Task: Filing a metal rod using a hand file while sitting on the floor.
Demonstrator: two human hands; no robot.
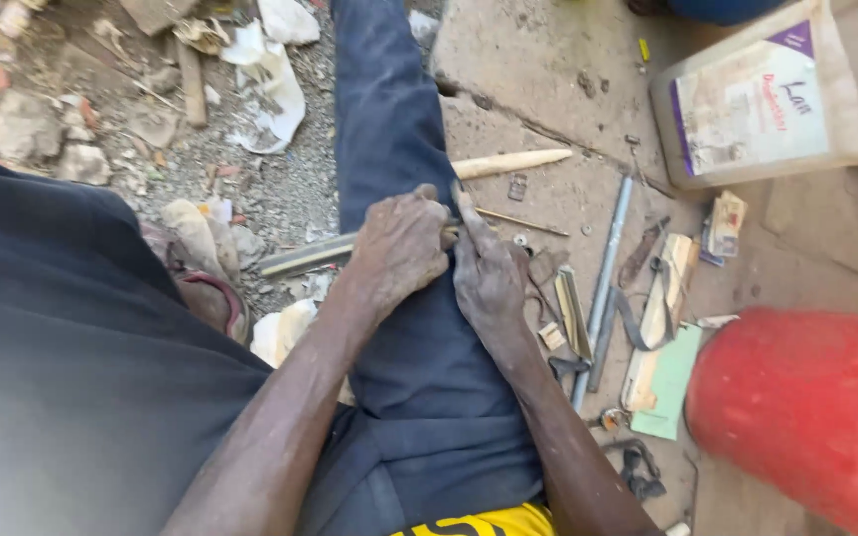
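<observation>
I see both hands meeting over my thigh in dark blue trousers [399, 149]. My left hand [401, 248] is clenched around a flat metal strip [305, 255] whose long axis runs left to right across the leg, its free end jutting out to the left. My right hand [487, 268] pinches at the strip's near end, touching the left. A pale wooden handle [508, 162] lies just beyond, on the cracked concrete floor [538, 69]; a red container [811, 407] stands to the right.
</observation>
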